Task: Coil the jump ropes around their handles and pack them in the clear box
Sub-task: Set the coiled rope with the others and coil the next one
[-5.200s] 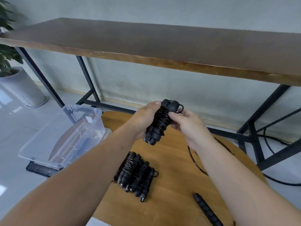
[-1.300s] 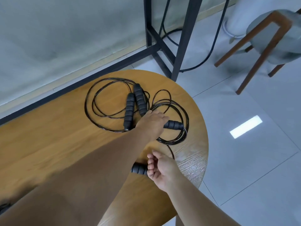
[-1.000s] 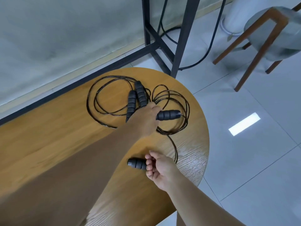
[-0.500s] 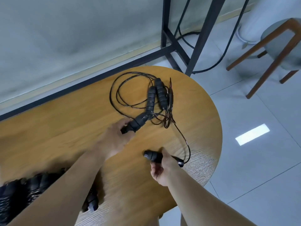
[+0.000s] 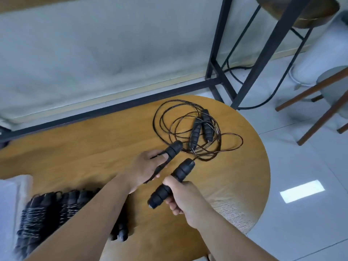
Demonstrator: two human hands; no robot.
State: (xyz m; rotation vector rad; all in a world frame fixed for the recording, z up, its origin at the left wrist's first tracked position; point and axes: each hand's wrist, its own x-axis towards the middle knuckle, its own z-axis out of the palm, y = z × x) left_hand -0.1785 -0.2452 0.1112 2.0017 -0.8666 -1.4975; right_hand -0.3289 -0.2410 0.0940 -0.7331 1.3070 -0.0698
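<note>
Both handles have come up off the table since half a second ago, and the view has swung left. At the near left lie the coiled ropes, blurred. The left hand grips one handle, fingers curled round its lower end; the right hand holds the other handle mid-length. Their cord trails far right through a second loose rope, so winding could well snag it and drag it along.
</note>
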